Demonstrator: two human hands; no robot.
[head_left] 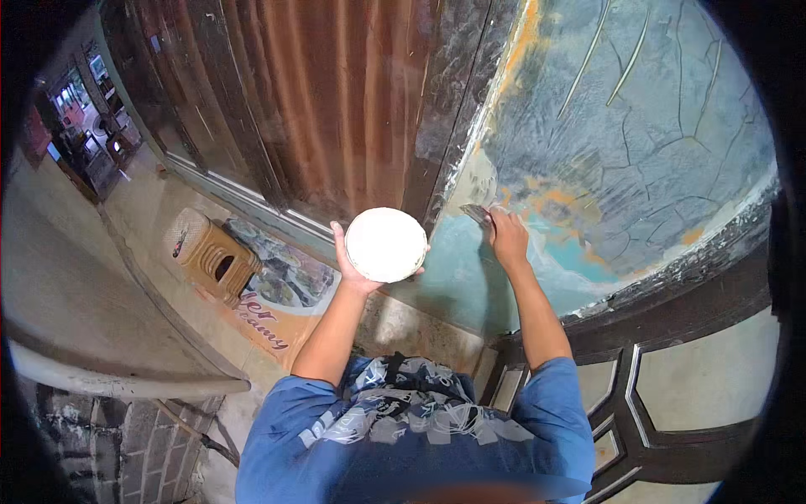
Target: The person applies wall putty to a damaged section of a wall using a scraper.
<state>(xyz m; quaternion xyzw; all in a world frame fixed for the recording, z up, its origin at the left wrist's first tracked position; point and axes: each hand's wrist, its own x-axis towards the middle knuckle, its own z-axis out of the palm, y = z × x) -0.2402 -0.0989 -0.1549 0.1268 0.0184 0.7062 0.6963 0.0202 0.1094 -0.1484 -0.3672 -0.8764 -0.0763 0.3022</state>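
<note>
My left hand (358,278) supports a round white tub (386,244) from beneath, fingers and thumb around its sides. The tub's bright white top hides what it holds. To the right, my right hand (507,238) grips a small flat-ended tool (476,213), which looks like a paintbrush. Its tip is at the blue-green wall (558,168), beside the wooden frame's edge. Patches of pale, orange and turquoise colour mark the wall there, and crack-like lines run higher up.
A brown plastic stool (217,252) stands at the left on a printed sheet (285,277) on the floor. A reddish-brown curtain (336,101) hangs behind dark framing ahead. Dark panelled woodwork (705,370) lies at the lower right, and a pale pipe (126,383) at the lower left.
</note>
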